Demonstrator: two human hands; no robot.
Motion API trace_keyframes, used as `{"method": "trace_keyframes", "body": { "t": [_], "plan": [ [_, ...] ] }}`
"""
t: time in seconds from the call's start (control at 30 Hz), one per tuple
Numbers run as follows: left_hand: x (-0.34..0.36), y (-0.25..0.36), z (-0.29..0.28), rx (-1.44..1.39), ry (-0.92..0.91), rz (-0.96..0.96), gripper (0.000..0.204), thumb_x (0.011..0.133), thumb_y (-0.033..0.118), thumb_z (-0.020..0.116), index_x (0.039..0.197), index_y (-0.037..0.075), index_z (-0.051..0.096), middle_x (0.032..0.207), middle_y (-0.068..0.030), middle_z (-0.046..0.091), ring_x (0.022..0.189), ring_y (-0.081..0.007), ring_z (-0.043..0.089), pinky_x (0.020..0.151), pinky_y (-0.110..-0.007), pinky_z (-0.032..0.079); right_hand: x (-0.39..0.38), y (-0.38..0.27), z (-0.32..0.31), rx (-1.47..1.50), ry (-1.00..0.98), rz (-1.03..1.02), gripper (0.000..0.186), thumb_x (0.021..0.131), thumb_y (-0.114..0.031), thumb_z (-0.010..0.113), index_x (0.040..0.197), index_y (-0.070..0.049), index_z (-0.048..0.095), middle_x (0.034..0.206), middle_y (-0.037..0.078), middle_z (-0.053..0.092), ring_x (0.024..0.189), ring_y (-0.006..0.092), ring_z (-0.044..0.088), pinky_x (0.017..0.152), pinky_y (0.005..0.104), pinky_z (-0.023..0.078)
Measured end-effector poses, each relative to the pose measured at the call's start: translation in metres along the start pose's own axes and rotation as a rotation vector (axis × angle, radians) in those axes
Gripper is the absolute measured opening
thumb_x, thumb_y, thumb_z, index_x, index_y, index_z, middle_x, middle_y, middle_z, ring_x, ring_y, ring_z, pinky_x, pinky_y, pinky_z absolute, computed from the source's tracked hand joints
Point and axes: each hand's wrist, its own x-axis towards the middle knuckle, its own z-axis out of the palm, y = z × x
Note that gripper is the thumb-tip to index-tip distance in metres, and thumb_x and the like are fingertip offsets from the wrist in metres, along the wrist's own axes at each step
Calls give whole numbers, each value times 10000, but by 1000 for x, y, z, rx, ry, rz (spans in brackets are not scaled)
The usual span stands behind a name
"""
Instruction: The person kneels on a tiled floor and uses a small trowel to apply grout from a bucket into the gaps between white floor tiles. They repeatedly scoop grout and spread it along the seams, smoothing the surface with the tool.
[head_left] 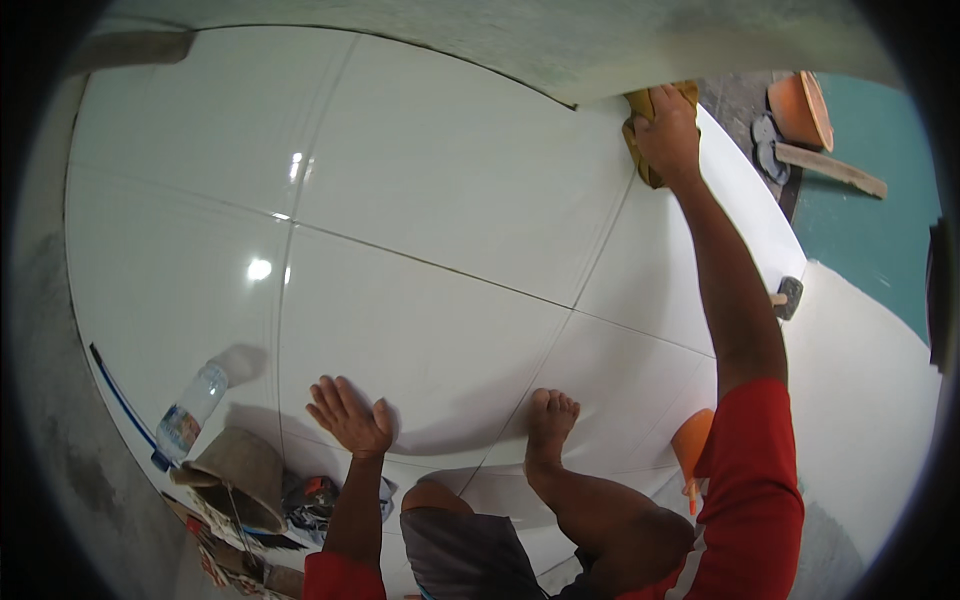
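My right hand (668,140) reaches far forward and grips a brownish-yellow cloth (642,160), pressing it on the white floor tiles (430,270) by the end of the wall. Its fingers are bent over the cloth. Flat on a tile at the lower left lies my left hand (350,418), fingers spread, with nothing in it. Thin dark joints run between the large glossy tiles. My bare foot (552,415) rests on the tiles between my two arms.
A clear plastic bottle (195,405) and a bucket (240,475) stand at the lower left. On the right are a mallet (789,298) and an orange container (692,440). Beyond lie an orange bucket (800,110), sandals (768,150) and a wooden piece (835,170). A wall (560,50) borders the far side.
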Motion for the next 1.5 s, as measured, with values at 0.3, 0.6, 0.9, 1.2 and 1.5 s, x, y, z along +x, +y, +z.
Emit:
{"method": "trace_keyframes", "body": {
  "t": [0.3,0.6,0.9,1.2,1.5],
  "plan": [
    [-3,2,-8,-134,-52,-115,684,945,445,535,1471,11,474,1596,-188,359,1538,-404,179,1222,-613,-7,-284,-188,-45,10,-828,-1118,390,860,-278,602,1233,-173,635,1267,91,596,1198,326,545,968,583,467],
    [-5,2,-1,-186,-33,-150,624,950,320,488,1477,-12,446,1582,-181,392,1509,-404,262,1227,-602,44,-84,-401,40,87,-108,-559,580,882,-239,651,1432,-124,507,1433,130,499,1318,371,447,1000,601,395],
    [3,5,-15,-273,-1,-141,617,937,286,567,1476,7,460,1564,-181,421,1495,-410,297,1214,-631,83,-119,-51,-37,12,-92,59,529,787,-171,639,1308,-84,615,1155,172,636,1084,386,610,926,492,509],
    [-64,-14,-13,-440,139,-140,620,914,229,649,1453,-7,457,1558,-210,409,1465,-414,342,1181,-659,176,-292,-30,-147,46,-397,-571,436,826,-104,671,1243,-14,583,1274,234,577,1207,426,536,1021,534,419],
    [-280,-50,9,-222,-10,-513,716,871,289,632,1487,-6,420,1570,-205,394,1486,-408,311,1200,-649,119,-421,-356,-27,230,-876,-1821,309,866,-222,639,1167,-206,706,1402,59,550,1331,296,468,1115,579,367]
  ]
}}
